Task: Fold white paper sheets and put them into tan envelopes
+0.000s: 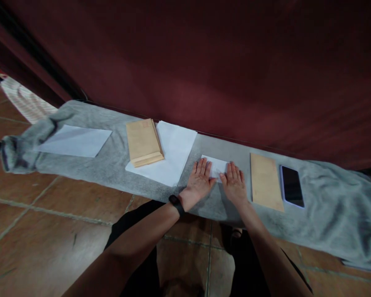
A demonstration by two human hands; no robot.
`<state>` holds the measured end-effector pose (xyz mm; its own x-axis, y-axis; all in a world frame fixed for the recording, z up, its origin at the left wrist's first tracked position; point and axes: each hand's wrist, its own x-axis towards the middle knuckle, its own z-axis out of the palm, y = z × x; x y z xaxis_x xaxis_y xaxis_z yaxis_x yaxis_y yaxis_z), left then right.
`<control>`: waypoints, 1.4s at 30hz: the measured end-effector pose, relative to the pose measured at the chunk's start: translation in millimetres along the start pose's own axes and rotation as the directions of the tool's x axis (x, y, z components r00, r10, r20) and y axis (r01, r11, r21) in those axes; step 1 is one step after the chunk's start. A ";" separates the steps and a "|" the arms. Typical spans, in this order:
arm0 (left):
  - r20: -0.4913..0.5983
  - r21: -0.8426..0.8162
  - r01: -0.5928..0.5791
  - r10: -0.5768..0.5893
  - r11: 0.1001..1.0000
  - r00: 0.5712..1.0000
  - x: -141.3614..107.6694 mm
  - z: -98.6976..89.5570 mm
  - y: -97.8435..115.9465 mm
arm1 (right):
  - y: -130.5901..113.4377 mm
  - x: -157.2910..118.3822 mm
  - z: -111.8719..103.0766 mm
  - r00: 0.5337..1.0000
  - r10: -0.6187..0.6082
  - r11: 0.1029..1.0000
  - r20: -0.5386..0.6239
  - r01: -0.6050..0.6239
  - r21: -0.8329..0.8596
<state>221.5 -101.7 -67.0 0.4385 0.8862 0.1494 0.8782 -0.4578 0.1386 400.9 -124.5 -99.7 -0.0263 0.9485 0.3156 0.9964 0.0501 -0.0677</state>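
Observation:
A small folded white paper (218, 166) lies flat on the grey cloth (111, 175), between and partly beneath my hands. My left hand (200, 180) rests with its fingers spread flat on the paper's left end. On the right end lies my right hand (234, 181), its fingers also stretched out flat. Neither hand grips anything. To the right of my right hand is a single brown envelope (266, 181). Left of my left hand, a stack of brown envelopes (144, 140) sits partly on white sheets (177, 146).
A phone with a dark screen (292, 185) lies right of the single envelope. Another white sheet (76, 141) is at the far left. The narrow cloth-covered surface runs along a dark red panel (204, 74). Bunched cloth lies at both ends, and a tiled floor (64, 214) shows below.

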 end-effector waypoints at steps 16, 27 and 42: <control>-0.023 -0.035 -0.006 0.006 0.999 1.000 12.7 -11.6 -2.4 | -8.9 5.3 -15.5 0.998 0.059 0.984 -0.003 -0.057 0.167; 0.047 0.004 -0.101 0.101 0.995 0.994 29.8 13.7 9.6 | -34.8 17.1 -16.9 0.993 -0.027 0.987 0.116 0.008 0.158; -0.031 -0.009 0.068 -0.068 0.998 0.997 29.4 12.3 -3.0 | -19.8 12.0 -8.7 0.998 0.061 0.995 0.021 -0.063 0.081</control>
<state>234.1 -73.4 -75.1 0.3714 0.9128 0.1697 0.9042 -0.3971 0.1574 381.6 -116.8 -86.3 0.0331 0.9561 0.2913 0.9864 0.0158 -0.1639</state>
